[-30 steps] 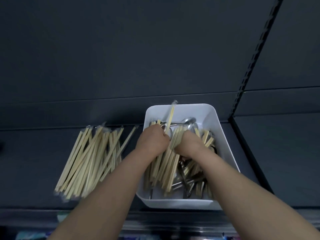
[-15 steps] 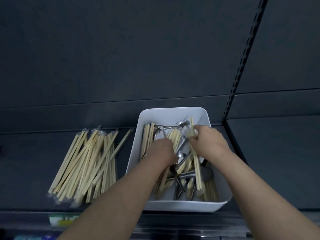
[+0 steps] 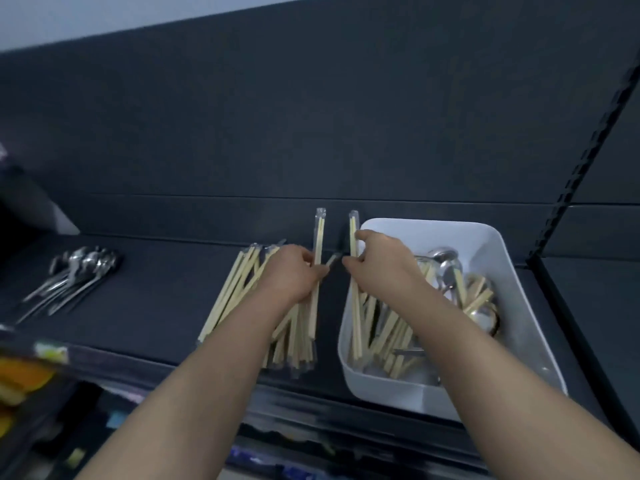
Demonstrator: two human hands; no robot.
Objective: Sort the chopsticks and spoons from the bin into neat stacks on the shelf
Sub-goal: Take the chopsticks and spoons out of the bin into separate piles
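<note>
Two pairs (image 3: pixel 319 233): left grip (image 3: pixel 294 275), right grip (image 3: pixel 384 268)

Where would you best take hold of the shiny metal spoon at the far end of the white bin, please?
The shiny metal spoon is probably best pinched at its rounded bowl, from above: that end lies exposed by the white plastic bin's far wall, while the handle seems buried under pale wooden chopsticks.
</note>
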